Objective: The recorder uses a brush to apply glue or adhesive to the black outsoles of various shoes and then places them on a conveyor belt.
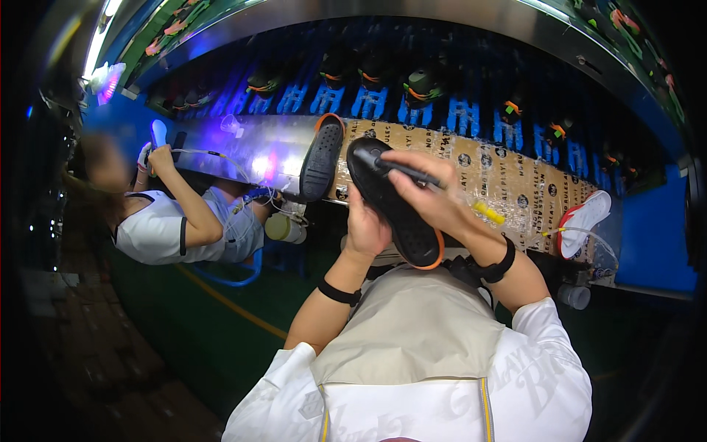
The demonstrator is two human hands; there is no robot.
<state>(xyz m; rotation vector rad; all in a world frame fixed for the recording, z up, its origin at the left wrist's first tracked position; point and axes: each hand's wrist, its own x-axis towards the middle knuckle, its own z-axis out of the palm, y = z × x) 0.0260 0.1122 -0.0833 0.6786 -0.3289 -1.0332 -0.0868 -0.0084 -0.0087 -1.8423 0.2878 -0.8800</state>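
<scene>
My left hand [367,227] grips a black shoe sole [407,221] with an orange edge at its heel, tilted in front of my apron. The sole's toe end points away from me. In my right hand [436,190] is a slim, dark, pen-like tool [411,173], pinched between the fingers. Its tip is over the toe area of the sole; whether it touches I cannot tell. A second dark sole [322,158] with an orange rim lies on the bench just left of the held one.
A cardboard-covered bench [508,177] runs across in front of me. Blue racks [368,103] carrying dark shoe parts stand behind it. A yellow piece [488,213] lies by my right wrist. At the right sits a white sole with red edge [584,225]. Another person [177,214] works at left.
</scene>
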